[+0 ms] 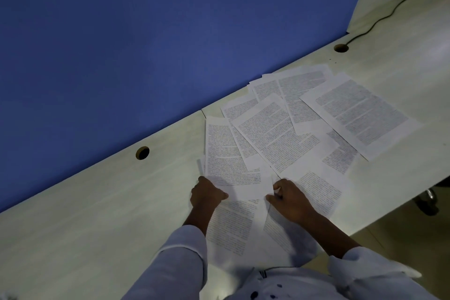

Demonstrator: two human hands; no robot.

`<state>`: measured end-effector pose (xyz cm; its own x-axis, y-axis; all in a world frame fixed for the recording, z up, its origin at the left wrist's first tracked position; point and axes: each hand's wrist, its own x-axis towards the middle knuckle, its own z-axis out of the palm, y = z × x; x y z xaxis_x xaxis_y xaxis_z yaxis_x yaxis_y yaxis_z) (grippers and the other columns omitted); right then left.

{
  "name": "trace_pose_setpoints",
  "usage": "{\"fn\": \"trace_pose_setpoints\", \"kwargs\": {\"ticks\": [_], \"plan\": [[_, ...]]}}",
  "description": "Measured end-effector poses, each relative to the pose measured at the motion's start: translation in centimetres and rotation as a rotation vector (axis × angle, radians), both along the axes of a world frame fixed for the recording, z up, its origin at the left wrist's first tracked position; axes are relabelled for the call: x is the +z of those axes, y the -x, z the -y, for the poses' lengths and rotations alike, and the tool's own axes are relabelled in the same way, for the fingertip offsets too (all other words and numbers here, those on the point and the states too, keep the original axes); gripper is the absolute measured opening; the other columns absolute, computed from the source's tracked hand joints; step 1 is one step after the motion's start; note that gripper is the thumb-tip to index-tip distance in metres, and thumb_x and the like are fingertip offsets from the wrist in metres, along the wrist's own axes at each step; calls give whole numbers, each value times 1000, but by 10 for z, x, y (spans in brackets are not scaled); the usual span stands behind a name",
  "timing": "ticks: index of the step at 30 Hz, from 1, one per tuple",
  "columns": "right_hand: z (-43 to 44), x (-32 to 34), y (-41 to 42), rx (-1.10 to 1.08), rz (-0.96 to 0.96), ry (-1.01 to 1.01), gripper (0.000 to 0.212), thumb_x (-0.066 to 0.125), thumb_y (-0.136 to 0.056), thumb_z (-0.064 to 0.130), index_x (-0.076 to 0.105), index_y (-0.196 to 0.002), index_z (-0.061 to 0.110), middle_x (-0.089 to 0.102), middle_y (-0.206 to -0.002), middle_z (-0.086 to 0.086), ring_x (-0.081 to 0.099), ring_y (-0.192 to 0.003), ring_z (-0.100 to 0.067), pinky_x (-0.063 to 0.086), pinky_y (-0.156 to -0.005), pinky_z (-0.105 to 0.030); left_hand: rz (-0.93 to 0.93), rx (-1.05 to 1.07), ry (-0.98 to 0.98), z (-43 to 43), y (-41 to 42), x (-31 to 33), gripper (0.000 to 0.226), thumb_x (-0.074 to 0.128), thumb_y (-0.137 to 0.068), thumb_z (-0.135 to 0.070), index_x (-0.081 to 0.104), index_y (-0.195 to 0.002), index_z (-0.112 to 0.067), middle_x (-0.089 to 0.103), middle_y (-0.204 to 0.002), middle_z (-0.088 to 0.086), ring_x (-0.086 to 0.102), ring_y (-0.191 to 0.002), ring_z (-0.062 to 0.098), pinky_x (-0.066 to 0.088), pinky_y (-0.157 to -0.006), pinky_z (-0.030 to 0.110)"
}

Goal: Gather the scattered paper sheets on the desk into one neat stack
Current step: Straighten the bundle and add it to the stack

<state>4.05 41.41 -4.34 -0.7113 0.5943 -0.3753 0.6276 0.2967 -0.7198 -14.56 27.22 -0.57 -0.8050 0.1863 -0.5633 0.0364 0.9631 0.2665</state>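
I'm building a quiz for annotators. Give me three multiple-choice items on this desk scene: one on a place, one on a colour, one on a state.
1. Where does the black cable end? A in a hole in the desk; B in a wall socket; C in a hand.
2. What colour is the partition? A red; B blue; C green.
3. How do the sheets lie? A one neat stack; B in a folder; C spread, overlapping.
Answers: A, the cable drops into the hole; B, the partition is plainly blue; C, the sheets fan across the desk.
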Motion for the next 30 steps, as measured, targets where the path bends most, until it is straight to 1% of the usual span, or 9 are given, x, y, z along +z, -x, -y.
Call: {"fn": "trace_pose_setpoints", "kwargs": {"ticks": [6, 8, 12, 15, 18, 20, 23, 26, 30], "plan": [[-4, -7, 1, 11, 10, 29, 24, 70, -84, 32, 48, -75, 26, 53, -84, 5, 54, -75, -9, 45, -67, -23, 109, 53, -216, 14, 11, -2, 54, 84, -69, -36, 69, -115, -13, 71, -115, 6, 67, -102, 24, 54, -87, 31], [-4, -8, 0, 6, 13, 35, 20, 69, -84, 35, 52, -80, 25, 56, -87, 3, 56, -77, -10, 48, -71, -28, 168, 115, -305, 20, 19, -1, 55, 83, -68, -40, 71, -114, -14, 71, -114, 6, 68, -99, 22, 55, -90, 32], [-2, -5, 2, -22, 16, 31, 20, 68, -86, 34, 52, -81, 23, 54, -84, 6, 54, -74, -5, 44, -68, -23, 281, 167, -467, 25, 28, 7, 43, 79, -78, -30, 69, -115, -10, 71, -111, 5, 68, -93, 20, 55, -83, 29], [1, 0, 2, -38, 18, 16, 22, 68, -87, 32, 51, -79, 21, 52, -79, 8, 53, -70, -4, 41, -64, -19, 429, 131, -512, 26, 24, 12, 46, 73, -85, -30, 64, -124, -8, 69, -118, 8, 67, -100, 21, 53, -88, 30], [3, -2, -1, -84, 5, 57, 24, 69, -87, 34, 54, -94, 16, 59, -82, 3, 57, -75, -9, 47, -71, -24, 370, -18, -459, 30, 16, 8, 44, 65, -92, -24, 57, -132, -7, 63, -128, 9, 62, -109, 23, 48, -95, 29], [2, -2, -3, -165, -32, 136, 31, 69, -88, 32, 50, -107, 18, 62, -80, 0, 60, -77, -11, 50, -76, -29, 327, -21, -510, 38, 15, 9, 40, 63, -93, -20, 57, -131, -7, 63, -129, 10, 62, -106, 21, 47, -91, 26], [2, 0, -2, -238, -42, 189, 34, 69, -88, 31, 49, -112, 17, 63, -82, -2, 61, -77, -17, 53, -81, -39, 285, 46, -587, 62, 25, 17, 38, 61, -94, -16, 58, -131, -7, 63, -127, 11, 61, -102, 20, 46, -87, 25], [4, 3, 4, -253, 0, 180, 33, 68, -87, 39, 50, -104, 17, 63, -83, -1, 62, -77, -17, 53, -75, -36, 268, 136, -660, 97, 41, 30, 40, 63, -93, -16, 57, -132, -6, 63, -126, 10, 62, -103, 21, 47, -90, 28], [22, 30, 25, -200, 6, 224, 44, 60, -84, 59, 53, -73, 18, 54, -64, 2, 55, -60, -12, 45, -61, -27, 287, 227, -774, 148, 51, 50, 38, 63, -93, -18, 58, -130, -10, 66, -121, 7, 65, -99, 17, 51, -86, 28]]}}
